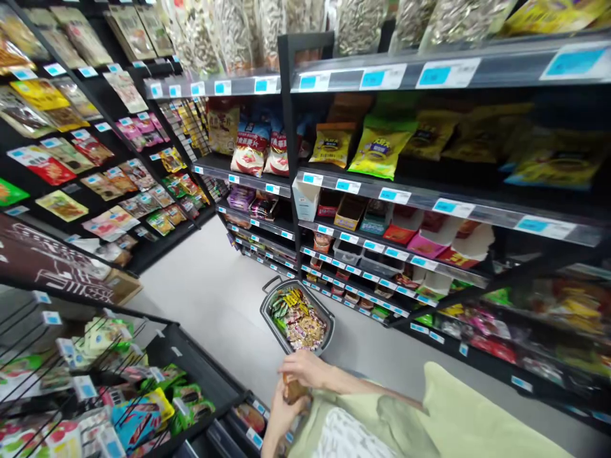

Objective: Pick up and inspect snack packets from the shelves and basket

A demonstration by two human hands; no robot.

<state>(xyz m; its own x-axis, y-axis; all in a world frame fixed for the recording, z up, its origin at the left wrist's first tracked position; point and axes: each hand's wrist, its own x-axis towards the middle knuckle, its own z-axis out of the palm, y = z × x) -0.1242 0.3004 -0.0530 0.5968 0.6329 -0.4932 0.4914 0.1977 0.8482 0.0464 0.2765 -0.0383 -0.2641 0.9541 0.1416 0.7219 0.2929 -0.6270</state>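
Close to my body, at the bottom centre, both hands are together around a small brown-orange item (pixel 292 389). My left hand (pixel 282 413) grips it from below, fingers closed. My right hand (pixel 304 369) lies over its top with the fingers curled against it. Most of the item is covered, so its kind cannot be made out. Just beyond my hands, a dark shopping basket (pixel 329 318) stands on the floor, its handle tipped to the far side. Inside are many small wrapped snacks (pixel 298 316) in green, yellow, white and brown.
A tall snack shelf (pixel 372 184) with price tags runs along the right. Hanging packets (pixel 62 210) fill a rack at the left. Nearer on the left stands a low wire-fronted bin (pixel 157 343) of snacks. Grey floor (pixel 191 286) stretches between them.
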